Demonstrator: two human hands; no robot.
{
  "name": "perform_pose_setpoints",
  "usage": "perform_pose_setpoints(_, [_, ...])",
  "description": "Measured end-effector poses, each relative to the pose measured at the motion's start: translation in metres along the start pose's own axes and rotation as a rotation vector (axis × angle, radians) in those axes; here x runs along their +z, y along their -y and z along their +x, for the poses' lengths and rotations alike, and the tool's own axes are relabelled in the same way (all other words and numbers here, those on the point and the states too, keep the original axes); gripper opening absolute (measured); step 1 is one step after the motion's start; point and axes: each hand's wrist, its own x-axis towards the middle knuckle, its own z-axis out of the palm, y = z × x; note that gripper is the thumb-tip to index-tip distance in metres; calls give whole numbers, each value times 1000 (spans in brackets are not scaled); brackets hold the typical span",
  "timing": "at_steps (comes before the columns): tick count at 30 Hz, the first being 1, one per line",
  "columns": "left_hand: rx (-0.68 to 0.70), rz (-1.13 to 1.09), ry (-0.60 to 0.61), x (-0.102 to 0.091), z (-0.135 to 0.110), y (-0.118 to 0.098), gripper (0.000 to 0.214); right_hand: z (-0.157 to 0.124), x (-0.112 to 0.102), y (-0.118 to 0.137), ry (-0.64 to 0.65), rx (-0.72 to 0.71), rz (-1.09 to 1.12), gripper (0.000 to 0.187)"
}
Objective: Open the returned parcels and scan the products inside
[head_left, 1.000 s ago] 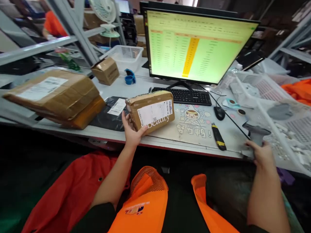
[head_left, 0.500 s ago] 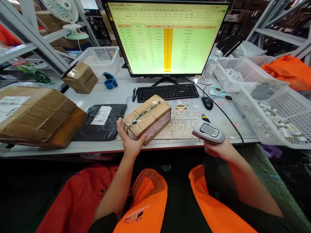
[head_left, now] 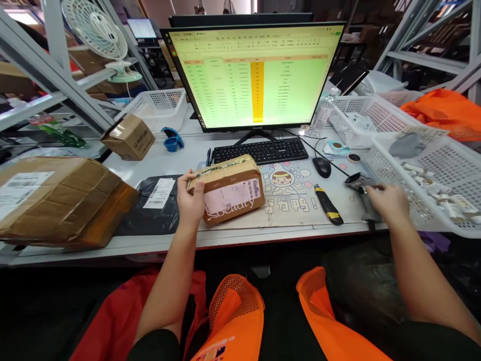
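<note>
Brown carton (head_left: 229, 191), labelled: near the left end of the printed desk mat (head_left: 287, 200), before the keyboard (head_left: 278, 150). Left hand (head_left: 191, 201): grasping the carton's left end, thumb on the near face. Grey scanner (head_left: 367, 203): near the white basket (head_left: 413, 196). Right hand (head_left: 390, 201): at the scanner, blurred; whether gripping or released cannot be told. Utility knife (head_left: 328, 204): on mat, between carton and scanner.

Labelled brown box (head_left: 233, 195), angled, grey scanner (head_left: 367, 203) at right

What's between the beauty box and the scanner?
In the head view, a utility knife lies on the cartoon mat between the box and barcode scanner, the mouse behind.
</note>
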Motion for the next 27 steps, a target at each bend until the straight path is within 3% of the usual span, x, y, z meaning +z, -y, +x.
perform_pose_setpoints(2, [42, -55, -29, 6, -4, -3, 30, -11, 19, 38, 31, -174, -25, 31])
perform_pose_setpoints(5, [92, -231, -37, 8, 3, 3, 18, -16, 68, 117, 323, -499, -76, 40])
perform_pose_setpoints(8, [83, -302, -53, 3, 17, 9, 20, -4, 118, 182, 365, -602, -96, 47])
perform_pose_setpoints(11, [52, -216, -119, -10, 17, 5, 17, 9, 148, 212, 372, -648, -140, 51])
perform_pose_setpoints(13, [118, -47, -181, -20, 5, -4, 16, 12, 160, 218, 359, -660, -165, 51])
perform_pose_setpoints(16, [376, 190, -214, -24, -28, -29, 20, 11, 175, 225, 312, -657, -191, 52])
perform_pose_setpoints(18, [553, 268, -99, -13, -54, -51, 21, 11, 180, 235, 297, -644, -213, 52])
perform_pose_setpoints(20, [639, 357, 68, 5, -77, -72, 33, 12, 179, 244, 287, -630, -233, 50])
perform_pose_setpoints(23, [620, 506, 151, 28, -97, -93, 45, 8, 156, 238, 255, -628, -249, 52])
perform_pose_setpoints(25, [607, 522, 113, 32, -101, -95, 39, -3, 130, 211, 261, -629, -263, 55])
perform_pose_setpoints(27, [621, 479, 106, 26, -100, -89, 34, -22, 100, 168, 279, -583, -310, 56])
